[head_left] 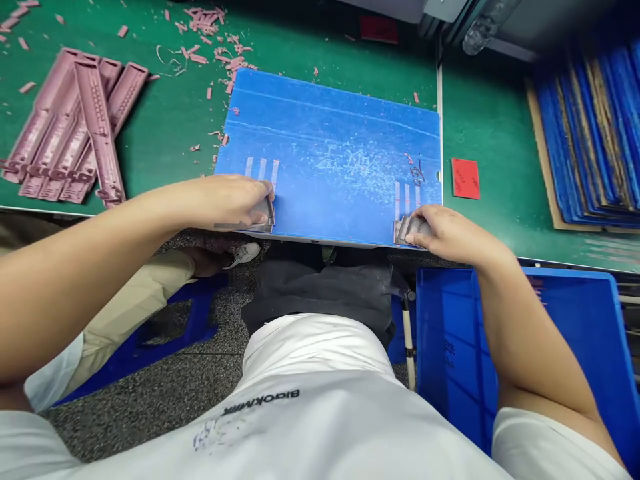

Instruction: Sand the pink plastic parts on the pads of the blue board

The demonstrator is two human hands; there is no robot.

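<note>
A blue sheet, scuffed white in the middle, lies at the front edge of the table. At its near left corner my left hand is closed on small dark grey strips, partly hidden by the fingers. By the near right corner my right hand pinches a small bunch of similar grey strips against the sheet. Beyond each hand, pale narrow strips run away from me on the sheet, a left group and a right group.
Pink moulded plastic parts are piled at left, with pink scraps scattered behind. A red card lies right of the sheet. Blue-faced boards are stacked far right. A blue crate stands below the table; another person's leg shows at left.
</note>
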